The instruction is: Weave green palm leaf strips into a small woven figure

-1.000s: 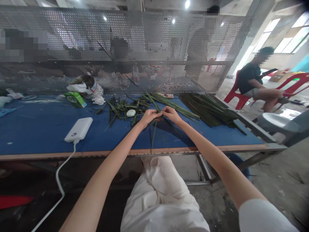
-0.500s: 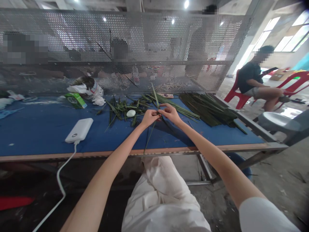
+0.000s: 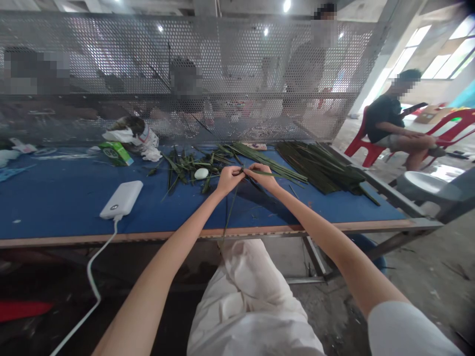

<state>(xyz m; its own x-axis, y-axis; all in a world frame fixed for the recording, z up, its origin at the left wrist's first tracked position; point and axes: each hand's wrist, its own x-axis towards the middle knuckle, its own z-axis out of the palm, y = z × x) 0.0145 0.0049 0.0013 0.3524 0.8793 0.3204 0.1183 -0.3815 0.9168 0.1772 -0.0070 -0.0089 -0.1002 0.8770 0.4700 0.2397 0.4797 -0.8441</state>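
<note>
Over the blue tabletop [image 3: 178,212], my left hand [image 3: 229,180] and my right hand [image 3: 262,177] meet, fingertips pinched on green leaf strips [image 3: 230,210]. One strip hangs down toward the table's front edge, and another runs out to the right across my right hand. Where the strips cross between the fingers is mostly hidden. A white egg-shaped object [image 3: 201,174] lies just left of my left hand, by a heap of cut and folded leaf pieces [image 3: 181,165]. Behind my right hand lie long narrow leaf strips [image 3: 276,165].
A pile of wide dark leaves [image 3: 322,168] covers the table's right side. To the left are a white power bank [image 3: 121,200] with a cable, a green box [image 3: 116,154] and a crumpled bag [image 3: 146,143]. A perforated metal screen [image 3: 237,64] stands behind; a person [image 3: 386,116] sits at right.
The strip that stood upright above my fingers now lies over to the right across my right hand. My right fingers have lowered and closed in. The hanging strip has shifted slightly.
</note>
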